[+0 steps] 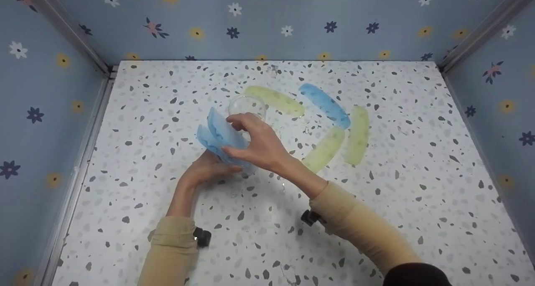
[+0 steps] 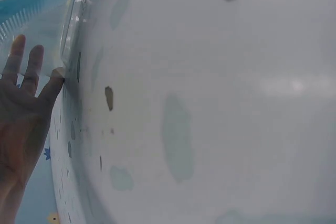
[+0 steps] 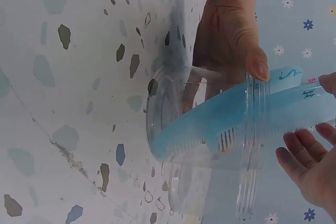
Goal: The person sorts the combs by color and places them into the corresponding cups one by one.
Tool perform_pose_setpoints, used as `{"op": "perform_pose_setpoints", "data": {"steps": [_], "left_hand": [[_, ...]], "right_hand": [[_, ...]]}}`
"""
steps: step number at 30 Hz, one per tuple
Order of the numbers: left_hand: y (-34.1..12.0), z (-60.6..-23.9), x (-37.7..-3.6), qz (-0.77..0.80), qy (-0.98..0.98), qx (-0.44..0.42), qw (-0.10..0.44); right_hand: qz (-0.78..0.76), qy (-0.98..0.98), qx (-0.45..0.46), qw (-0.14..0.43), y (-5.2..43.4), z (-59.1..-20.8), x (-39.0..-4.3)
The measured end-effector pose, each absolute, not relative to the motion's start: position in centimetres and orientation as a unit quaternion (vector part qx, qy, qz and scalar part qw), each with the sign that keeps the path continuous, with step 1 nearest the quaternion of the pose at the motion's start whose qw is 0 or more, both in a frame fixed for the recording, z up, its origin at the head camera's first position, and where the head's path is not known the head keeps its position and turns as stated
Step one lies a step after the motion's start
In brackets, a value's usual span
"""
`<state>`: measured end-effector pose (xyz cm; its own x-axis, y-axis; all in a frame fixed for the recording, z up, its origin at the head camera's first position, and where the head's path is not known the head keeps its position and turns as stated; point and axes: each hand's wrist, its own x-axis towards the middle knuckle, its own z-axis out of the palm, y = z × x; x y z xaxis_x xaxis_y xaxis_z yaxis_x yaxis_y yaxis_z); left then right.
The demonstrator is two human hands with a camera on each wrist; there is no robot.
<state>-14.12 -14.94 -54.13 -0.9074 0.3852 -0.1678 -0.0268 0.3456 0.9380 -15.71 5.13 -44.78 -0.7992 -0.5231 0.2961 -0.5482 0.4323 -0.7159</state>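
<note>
here's the clear round plastic jar (image 1: 247, 106) standing near the middle of the white speckled tabletop (image 1: 418, 202), and both hands are on it. the left hand (image 1: 207, 169) comes in from the near side and cups the jar low down; in the right wrist view its thumb (image 3: 257, 64) lies against the jar's wall, while the left wrist view shows its fingers (image 2: 26, 61) fairly straight and spread against the clear wall. so: fingers extended, resting on the jar rather than wrapped tight.

the right hand (image 1: 257, 144) sits over the top, fingers loosely curled and pinching the pale blue translucent plastic combs (image 1: 221, 137), long curved pieces with fine teeth along one edge. in the right wrist view, one blue comb (image 3: 236, 124) lies across the jar's mouth and reaches down into it, with the right hand's fingertips (image 3: 299, 153) at its outer end.

off to the right, well apart from the jar, four more combs lie flat on the tabletop in a loose fan: a yellow-green one (image 1: 273, 100) at the far left, a blue one (image 1: 326, 106) beside it, another yellow-green one (image 1: 324, 150) below, touching the blue one's near end, and a third yellow-green one (image 1: 357, 135) on the right.

flower-patterned blue walls (image 1: 267, 22) close in on three sides. beige sleeves (image 1: 175, 248) cover both forearms.
</note>
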Motion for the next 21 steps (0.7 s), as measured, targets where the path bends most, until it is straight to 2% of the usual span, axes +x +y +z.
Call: {"op": "perform_pose_setpoints", "data": {"steps": [7,15,21], "left_hand": [[-15.1,-54.2,-14.0,0.567,0.796,0.116,0.178],[-14.9,-54.2,-14.2,0.557,0.799,0.082,0.210],[-14.9,-54.4,-14.5,0.622,0.751,0.116,0.188]], "right_hand": [[0.400,-0.865,0.304,0.014,5.2,-45.4,-15.8],[0.374,-0.881,0.289,-0.011,5.4,-45.8,-15.8],[0.376,-0.878,0.297,-0.001,5.6,-46.0,-16.0]]}}
